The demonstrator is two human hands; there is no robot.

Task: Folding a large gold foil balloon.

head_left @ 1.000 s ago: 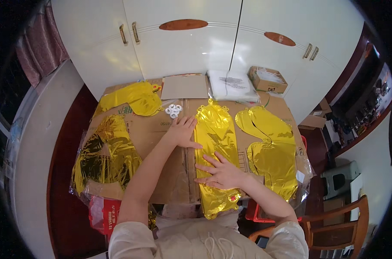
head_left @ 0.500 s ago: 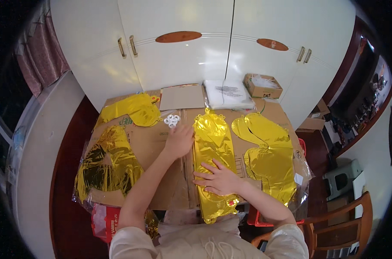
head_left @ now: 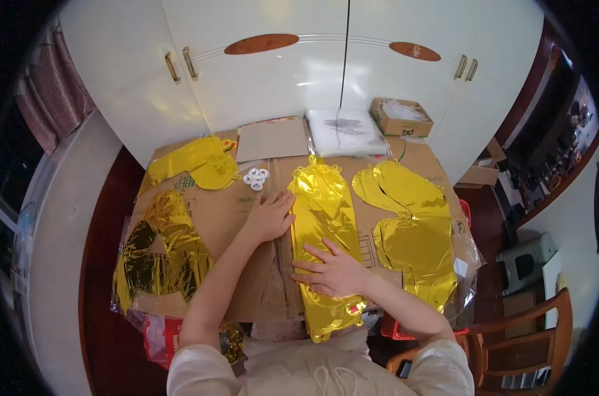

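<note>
A long, flat gold foil balloon [head_left: 322, 228] lies lengthwise in the middle of the cardboard-covered table, its near end hanging over the front edge. My right hand [head_left: 332, 269] rests on its lower half with the fingers spread flat. Along its left edge, my left hand [head_left: 271, 216] lies on the cardboard, fingers stretched out and their tips touching the foil. Just beyond that hand sits a small cluster of white rings [head_left: 255, 179]. More flat gold foil pieces lie around: a curved one [head_left: 415, 231] at right, another [head_left: 197, 163] at far left, and a crinkled one [head_left: 161, 254] at near left.
Along the back are a grey-brown board [head_left: 273, 138], a stack of clear plastic bags [head_left: 346, 134] and a small cardboard box [head_left: 402, 119]. White cabinet doors [head_left: 266, 79] rise behind. A wooden chair [head_left: 520, 343] stands at near right, and a red bag [head_left: 171, 340] hangs below the table's left front.
My left hand has slid slightly toward me along the balloon's left edge, its fingers lying flatter. My right hand stays in place on the foil. The view has shifted a little.
</note>
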